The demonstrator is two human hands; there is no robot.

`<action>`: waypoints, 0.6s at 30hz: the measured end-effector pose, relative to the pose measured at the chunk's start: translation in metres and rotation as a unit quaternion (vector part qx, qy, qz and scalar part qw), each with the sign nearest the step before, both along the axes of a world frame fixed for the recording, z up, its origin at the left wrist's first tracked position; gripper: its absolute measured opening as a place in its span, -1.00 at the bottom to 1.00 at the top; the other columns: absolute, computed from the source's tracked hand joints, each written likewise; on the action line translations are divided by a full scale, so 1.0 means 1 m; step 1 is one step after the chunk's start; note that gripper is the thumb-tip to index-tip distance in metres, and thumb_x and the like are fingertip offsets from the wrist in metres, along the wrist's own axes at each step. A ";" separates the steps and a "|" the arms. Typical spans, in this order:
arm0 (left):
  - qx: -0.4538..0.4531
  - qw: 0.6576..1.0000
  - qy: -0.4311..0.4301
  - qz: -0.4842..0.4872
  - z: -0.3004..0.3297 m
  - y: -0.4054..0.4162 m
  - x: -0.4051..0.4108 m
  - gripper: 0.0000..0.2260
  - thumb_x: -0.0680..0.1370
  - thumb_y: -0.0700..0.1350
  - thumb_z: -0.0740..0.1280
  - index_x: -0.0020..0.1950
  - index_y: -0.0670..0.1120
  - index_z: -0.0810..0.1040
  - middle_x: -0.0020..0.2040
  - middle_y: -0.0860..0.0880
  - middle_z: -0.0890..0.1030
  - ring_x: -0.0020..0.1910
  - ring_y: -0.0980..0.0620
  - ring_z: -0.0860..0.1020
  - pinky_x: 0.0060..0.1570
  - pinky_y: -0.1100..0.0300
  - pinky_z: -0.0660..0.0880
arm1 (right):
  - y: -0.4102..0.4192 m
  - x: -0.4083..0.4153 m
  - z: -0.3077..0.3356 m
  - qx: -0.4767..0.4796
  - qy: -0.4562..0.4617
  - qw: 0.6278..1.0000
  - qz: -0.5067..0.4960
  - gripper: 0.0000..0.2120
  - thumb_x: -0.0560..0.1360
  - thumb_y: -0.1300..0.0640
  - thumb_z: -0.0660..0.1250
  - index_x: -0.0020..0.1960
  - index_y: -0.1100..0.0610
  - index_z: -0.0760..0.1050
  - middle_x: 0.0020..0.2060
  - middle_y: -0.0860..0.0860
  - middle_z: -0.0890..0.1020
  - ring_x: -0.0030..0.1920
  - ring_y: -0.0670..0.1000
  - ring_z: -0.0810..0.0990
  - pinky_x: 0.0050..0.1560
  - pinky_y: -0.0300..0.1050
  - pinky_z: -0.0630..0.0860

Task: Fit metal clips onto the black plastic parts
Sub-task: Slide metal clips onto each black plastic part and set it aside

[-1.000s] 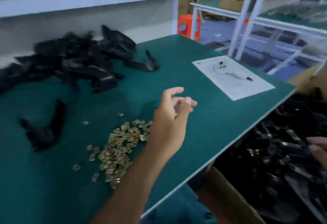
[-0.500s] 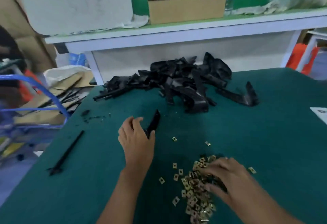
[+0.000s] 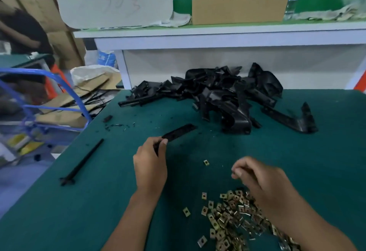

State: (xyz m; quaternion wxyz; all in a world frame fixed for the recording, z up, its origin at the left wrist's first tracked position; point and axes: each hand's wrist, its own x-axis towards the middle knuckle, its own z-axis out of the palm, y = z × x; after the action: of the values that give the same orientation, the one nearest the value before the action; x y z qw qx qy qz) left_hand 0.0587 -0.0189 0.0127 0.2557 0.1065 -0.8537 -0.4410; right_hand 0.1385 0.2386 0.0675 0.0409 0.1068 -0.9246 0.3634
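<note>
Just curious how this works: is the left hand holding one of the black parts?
Yes, the left hand grips one end of a flat black strip, raised above the green table.

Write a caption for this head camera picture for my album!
Left hand holds a flat black plastic strip while right hand lifts from the brass-coloured metal clip pile.
</note>
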 end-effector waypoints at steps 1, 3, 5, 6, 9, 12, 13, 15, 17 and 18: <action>0.003 1.000 0.020 0.010 0.001 0.000 0.001 -0.79 0.67 0.10 0.22 0.01 0.02 0.55 -0.21 0.08 0.58 -0.20 0.08 0.55 -0.23 0.08 0.51 | -0.003 -0.006 0.007 -0.020 0.016 1.000 0.007 -0.86 0.65 -0.06 0.18 -0.03 -0.20 0.48 -0.06 -0.43 0.58 -0.09 -0.28 0.60 -0.17 -0.27 0.53; 0.051 0.997 0.052 0.031 0.003 0.000 0.001 -0.76 0.68 0.10 0.20 -0.13 0.04 0.47 -0.32 0.10 0.53 -0.33 0.17 0.48 -0.36 0.33 0.38 | -0.013 -0.020 0.020 -0.039 0.042 0.998 0.030 -0.88 0.66 -0.05 0.19 0.00 -0.21 0.48 -0.07 -0.41 0.60 -0.10 -0.17 0.63 -0.13 -0.15 0.59; 0.138 0.989 0.054 0.027 0.004 0.005 -0.001 -0.73 0.69 0.06 0.21 -0.18 0.01 0.45 -0.36 0.15 0.50 -0.38 0.20 0.42 -0.34 0.38 0.35 | -0.023 -0.037 0.034 -0.047 0.058 0.996 0.052 -0.90 0.66 -0.03 0.22 0.04 -0.22 0.48 -0.08 -0.41 0.60 -0.17 -0.15 0.62 -0.15 -0.18 0.57; 0.200 0.979 0.043 0.010 0.005 0.008 -0.003 -0.71 0.69 0.05 0.20 -0.19 -0.03 0.45 -0.37 0.18 0.48 -0.38 0.22 0.39 -0.31 0.36 0.35 | -0.027 -0.046 0.042 -0.044 0.061 0.995 0.065 -0.90 0.66 -0.02 0.23 0.08 -0.22 0.47 -0.09 -0.40 0.61 -0.26 -0.15 0.60 -0.22 -0.24 0.53; 0.455 0.887 0.002 -0.083 0.004 0.022 -0.008 -0.71 0.71 -0.01 0.18 -0.09 -0.15 0.48 -0.21 -0.04 0.54 -0.23 0.02 0.51 -0.16 0.08 0.49 | -0.039 -0.067 0.059 -0.008 0.014 0.994 0.108 -0.89 0.68 -0.02 0.22 0.11 -0.25 0.45 -0.15 -0.34 0.64 -0.29 0.04 0.60 -0.34 -0.15 0.48; 0.572 0.807 -0.040 -0.139 0.004 0.031 -0.004 -0.66 0.69 0.05 0.18 -0.03 -0.16 0.61 -0.18 -0.06 0.66 -0.31 0.07 0.62 -0.35 0.22 0.55 | -0.049 -0.077 0.060 0.036 -0.052 0.991 0.121 -0.82 0.69 0.00 0.20 0.00 -0.24 0.51 -0.17 -0.24 0.65 -0.04 0.19 0.67 -0.14 0.01 0.62; 0.585 0.795 -0.047 -0.149 0.002 0.033 -0.004 -0.63 0.67 0.08 0.20 -0.04 -0.14 0.66 -0.16 -0.05 0.68 -0.31 0.07 0.63 -0.37 0.23 0.55 | -0.050 -0.079 0.057 0.047 -0.058 0.990 0.119 -0.81 0.69 0.00 0.20 0.00 -0.23 0.53 -0.16 -0.22 0.65 -0.02 0.18 0.67 -0.09 0.02 0.62; 0.605 0.778 -0.053 -0.160 0.002 0.035 -0.003 -0.60 0.64 0.11 0.22 -0.12 -0.09 0.74 -0.15 -0.05 0.69 -0.32 0.07 0.63 -0.37 0.23 0.56 | -0.049 -0.082 0.048 0.052 -0.064 0.990 0.112 -0.82 0.69 -0.02 0.19 0.02 -0.21 0.55 -0.13 -0.22 0.65 -0.06 0.07 0.68 -0.07 -0.04 0.62; 0.619 0.769 -0.061 -0.145 0.001 0.037 -0.005 -0.58 0.64 0.11 0.21 -0.13 -0.09 0.75 -0.16 -0.05 0.69 -0.34 0.09 0.63 -0.41 0.23 0.55 | -0.046 -0.087 0.043 0.040 -0.087 0.988 0.120 -0.81 0.68 -0.08 0.18 0.03 -0.21 0.57 -0.14 -0.20 0.65 -0.10 -0.12 0.65 -0.11 -0.15 0.61; 0.626 0.764 -0.067 -0.139 0.002 0.039 -0.005 -0.59 0.66 0.11 0.20 -0.08 -0.12 0.72 -0.14 -0.06 0.70 -0.35 0.09 0.63 -0.41 0.23 0.56 | -0.044 -0.089 0.042 0.019 -0.103 0.986 0.126 -0.80 0.67 -0.12 0.18 0.03 -0.20 0.58 -0.15 -0.19 0.67 -0.12 -0.19 0.64 -0.14 -0.23 0.60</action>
State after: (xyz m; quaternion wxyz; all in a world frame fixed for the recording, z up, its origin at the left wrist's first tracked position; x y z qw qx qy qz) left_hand 0.0532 0.0197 0.0146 0.0104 0.1529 -0.4084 -0.8998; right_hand 0.0500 0.1948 0.1091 -0.1028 0.1854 -0.9097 0.3571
